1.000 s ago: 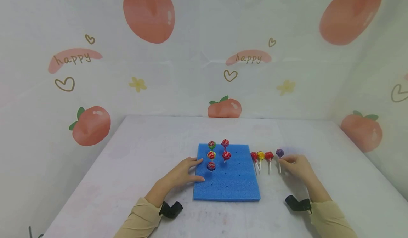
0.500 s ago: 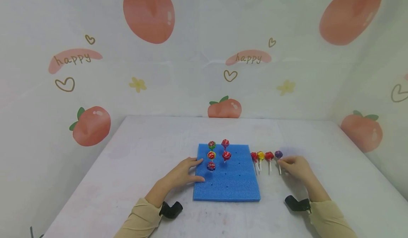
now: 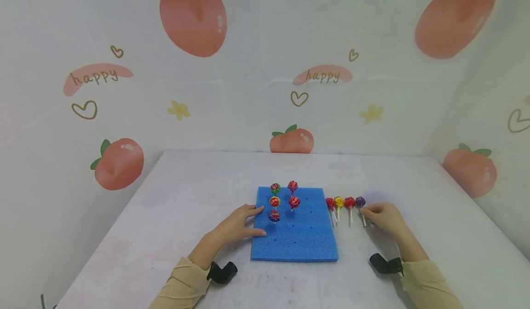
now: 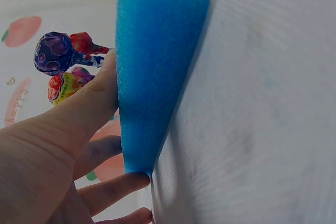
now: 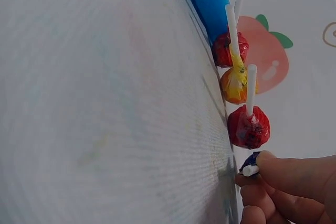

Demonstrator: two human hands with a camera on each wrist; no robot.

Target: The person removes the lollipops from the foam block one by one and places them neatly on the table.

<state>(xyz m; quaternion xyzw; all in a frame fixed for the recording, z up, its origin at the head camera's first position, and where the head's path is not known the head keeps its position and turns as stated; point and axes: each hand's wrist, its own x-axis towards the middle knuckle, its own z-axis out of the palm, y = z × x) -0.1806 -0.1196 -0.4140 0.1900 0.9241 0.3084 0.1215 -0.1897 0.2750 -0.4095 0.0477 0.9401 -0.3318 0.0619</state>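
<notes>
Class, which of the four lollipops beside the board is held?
The purple lollipop, rightmost: the right hand pinches it. The yellow lollipop and red lollipops lie untouched.

Purple lollipop (image 3: 360, 202), blue board (image 3: 306, 249), fruit-printed backdrop (image 3: 240, 88)

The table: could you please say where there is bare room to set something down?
Bare table lies behind the blue board, left of the left hand and right of the right hand. The crowded strip is between board and right hand: three lollipops and the purple lollipop it pinches.
</notes>
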